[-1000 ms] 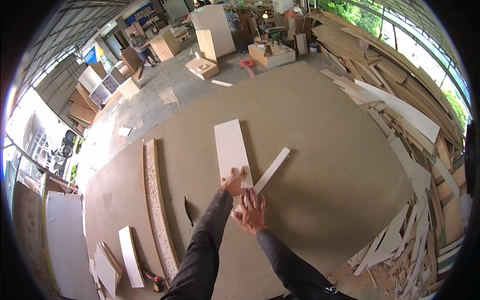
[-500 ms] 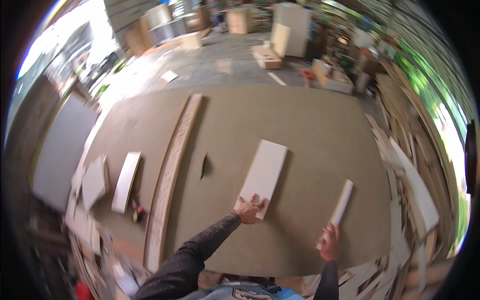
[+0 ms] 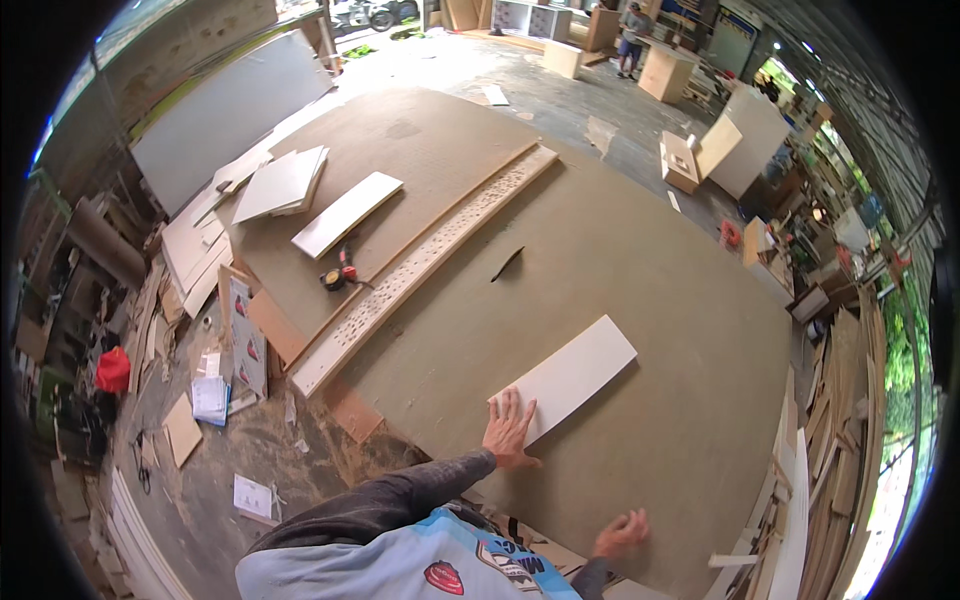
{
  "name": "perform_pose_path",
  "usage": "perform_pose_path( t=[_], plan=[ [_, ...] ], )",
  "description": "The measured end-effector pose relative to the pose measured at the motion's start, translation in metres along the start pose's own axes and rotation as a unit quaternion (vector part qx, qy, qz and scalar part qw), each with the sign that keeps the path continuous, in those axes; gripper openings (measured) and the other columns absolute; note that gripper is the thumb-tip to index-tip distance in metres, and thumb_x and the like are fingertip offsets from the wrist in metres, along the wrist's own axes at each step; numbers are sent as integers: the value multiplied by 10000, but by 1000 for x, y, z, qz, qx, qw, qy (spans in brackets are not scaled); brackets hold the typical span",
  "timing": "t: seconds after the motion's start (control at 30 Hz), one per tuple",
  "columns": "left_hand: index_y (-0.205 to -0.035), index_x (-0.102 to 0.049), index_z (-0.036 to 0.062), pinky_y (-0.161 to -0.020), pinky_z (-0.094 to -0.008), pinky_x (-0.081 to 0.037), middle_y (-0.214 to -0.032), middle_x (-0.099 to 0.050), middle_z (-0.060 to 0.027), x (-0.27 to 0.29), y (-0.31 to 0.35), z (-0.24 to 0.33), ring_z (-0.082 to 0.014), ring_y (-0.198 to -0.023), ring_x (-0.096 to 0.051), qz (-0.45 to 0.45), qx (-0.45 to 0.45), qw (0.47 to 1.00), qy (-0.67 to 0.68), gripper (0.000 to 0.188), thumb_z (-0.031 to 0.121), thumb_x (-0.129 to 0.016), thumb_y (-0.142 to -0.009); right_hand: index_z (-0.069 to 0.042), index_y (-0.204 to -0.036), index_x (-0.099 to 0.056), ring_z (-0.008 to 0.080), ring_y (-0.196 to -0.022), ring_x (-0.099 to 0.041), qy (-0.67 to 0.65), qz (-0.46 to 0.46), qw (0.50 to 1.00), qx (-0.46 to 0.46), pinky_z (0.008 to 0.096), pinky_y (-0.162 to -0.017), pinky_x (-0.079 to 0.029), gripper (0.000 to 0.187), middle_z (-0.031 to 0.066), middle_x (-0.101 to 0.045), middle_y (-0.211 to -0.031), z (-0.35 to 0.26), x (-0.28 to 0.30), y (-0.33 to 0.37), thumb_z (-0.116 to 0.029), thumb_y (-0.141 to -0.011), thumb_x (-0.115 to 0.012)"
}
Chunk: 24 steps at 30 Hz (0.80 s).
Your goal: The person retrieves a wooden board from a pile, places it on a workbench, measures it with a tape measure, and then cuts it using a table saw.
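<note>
My left hand [image 3: 510,432] lies with spread fingers on the near end of a white rectangular board [image 3: 568,378], which rests flat on the large brown worktable [image 3: 420,340]. Near the table's front edge, my right hand [image 3: 622,535] is off the board, its fingers loosely bent and nothing visible in them. Farther right, apart from that hand, a short white strip [image 3: 732,560] lies by the table's edge. A thin dark curved piece [image 3: 508,264] sits beyond the board.
A long wooden beam [image 3: 430,265] crosses the table. Left of it are another white board [image 3: 348,215], a tape measure [image 3: 333,279] and stacked white panels [image 3: 282,184]. Scrap wood [image 3: 835,430] piles at the right. A person [image 3: 631,40] stands far back.
The view has swung to the left. My right hand no longer holds the white strip, which now lies to its right. My left hand remains on the board.
</note>
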<state>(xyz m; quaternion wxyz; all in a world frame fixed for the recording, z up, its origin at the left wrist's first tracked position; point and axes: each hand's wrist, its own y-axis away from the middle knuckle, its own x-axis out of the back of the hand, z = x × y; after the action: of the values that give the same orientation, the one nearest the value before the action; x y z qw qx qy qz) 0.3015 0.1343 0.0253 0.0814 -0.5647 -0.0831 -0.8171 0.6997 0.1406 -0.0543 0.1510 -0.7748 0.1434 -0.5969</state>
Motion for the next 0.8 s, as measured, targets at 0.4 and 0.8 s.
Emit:
perform_pose_path(
  t=[0.4, 0.8],
  plan=[
    [-1588, -365, 43, -1093, -548, -368, -1454, -391, -331, 28, 8, -75, -464, -1298, -412, -12, 32, 997, 65, 1317, 686, -872, -557, -4, -1117, -693, 351, -1211, -591, -339, -105, 935, 13, 500, -1060, -452, 296, 171, -675, -1275, -224, -15, 28, -234, -954, -605],
    [-1518, -564, 226, -1172, -568, -311, -1442, -460, -321, 99, 211, -229, -461, -1362, -376, -29, 16, 914, 404, 948, 572, -867, -688, -23, -1425, -530, 268, -1258, -591, -752, -352, 479, -286, 431, -1087, -452, 542, 104, -617, -1366, -430, 55, 109, -424, -1060, -550]
  ],
)
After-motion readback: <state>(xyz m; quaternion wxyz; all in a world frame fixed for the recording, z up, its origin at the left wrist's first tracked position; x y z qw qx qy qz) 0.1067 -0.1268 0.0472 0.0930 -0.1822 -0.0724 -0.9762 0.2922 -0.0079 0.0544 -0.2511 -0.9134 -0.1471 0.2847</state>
